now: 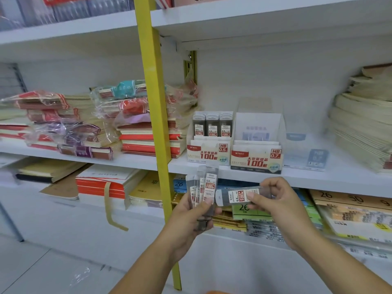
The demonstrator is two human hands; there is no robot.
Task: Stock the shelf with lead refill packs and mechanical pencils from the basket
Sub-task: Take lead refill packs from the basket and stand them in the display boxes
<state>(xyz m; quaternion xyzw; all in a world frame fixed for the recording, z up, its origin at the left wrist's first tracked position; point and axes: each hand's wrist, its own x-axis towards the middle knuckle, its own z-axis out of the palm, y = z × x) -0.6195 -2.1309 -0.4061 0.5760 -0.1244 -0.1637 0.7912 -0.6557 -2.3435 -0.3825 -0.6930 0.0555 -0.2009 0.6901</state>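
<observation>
My left hand (pixel 192 217) grips a fanned bunch of several lead refill packs (pixel 204 187), upright, below the middle shelf. My right hand (pixel 273 200) pinches a single lead refill pack (pixel 237 196) held sideways, just right of the bunch. On the white shelf (pixel 297 175) stands the HB 0.5 display box (pixel 209 153) with three refill packs (pixel 212 125) in it. Beside it the HB 0.7 display box (pixel 256 159) shows no packs. The basket is out of view apart from an orange edge (pixel 214 292) at the bottom.
A yellow upright post (pixel 154 107) divides the shelving left of the boxes. Wrapped notebook stacks (pixel 91 128) fill the left bay, and a tall paper stack (pixel 360 124) stands at the right. A clear plastic box (pixel 305 153) sits right of the 0.7 box. Stationery fills the lower shelf.
</observation>
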